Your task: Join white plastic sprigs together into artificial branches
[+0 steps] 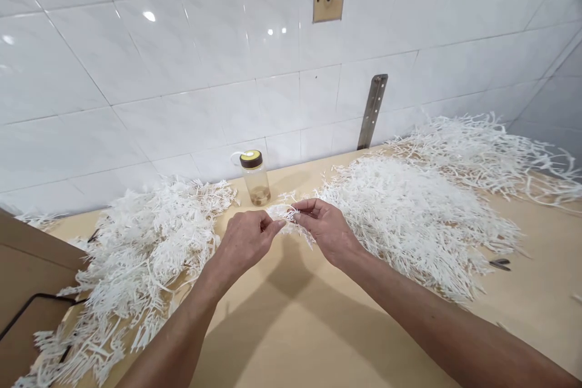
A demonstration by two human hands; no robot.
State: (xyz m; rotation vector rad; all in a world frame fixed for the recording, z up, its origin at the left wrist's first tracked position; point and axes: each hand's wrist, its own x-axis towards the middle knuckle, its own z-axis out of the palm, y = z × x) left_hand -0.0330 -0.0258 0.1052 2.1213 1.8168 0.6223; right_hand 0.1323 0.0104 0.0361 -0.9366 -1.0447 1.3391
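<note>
My left hand [250, 233] is closed, thumb against the curled fingers, at the left side of a small white branching sprig [291, 213]. Opposite it, my right hand [322, 227] pinches the same sprig between thumb and fingertips. The sprig looks like thin plastic strands and is held just above the wooden table [291, 339]. A large heap of similar white sprigs [154, 242] lies to the left. Another dense heap of white strands [409, 218] spreads beside my right hand. The exact grip points are partly hidden by my fingers.
Behind my hands stands a clear bottle [257, 185] with a dark and yellow lid. Small dark snips [500, 264] lie at the right. Longer white strands [491, 157] are piled at the back right. A cardboard box [36, 279] borders the left, and a tiled wall [204, 54] the back.
</note>
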